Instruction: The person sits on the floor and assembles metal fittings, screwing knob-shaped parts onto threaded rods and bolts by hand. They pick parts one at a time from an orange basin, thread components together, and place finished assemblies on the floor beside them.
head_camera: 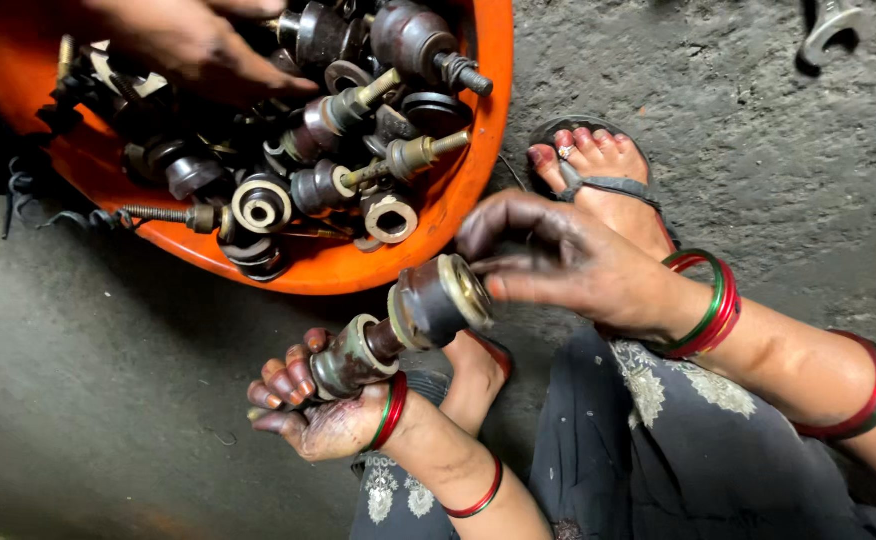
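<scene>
Left hand [308, 410] fingers curl around bushing [398, 325]; right hand [568, 265] fingertips touch it.

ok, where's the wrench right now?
Head view, top right corner: the wrench lies on the bare concrete floor, away from the orange tub and beyond the sandalled foot, with neither hand near it.

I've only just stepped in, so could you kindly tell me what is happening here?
A person sitting on the concrete floor grips a greasy cylindrical metal bushing part in the left hand, while the right hand fingers its round brass-coloured end. Beside them, an orange plastic tub holds many similar dark metal parts with threaded studs. Another person's hand reaches into the tub.
</scene>
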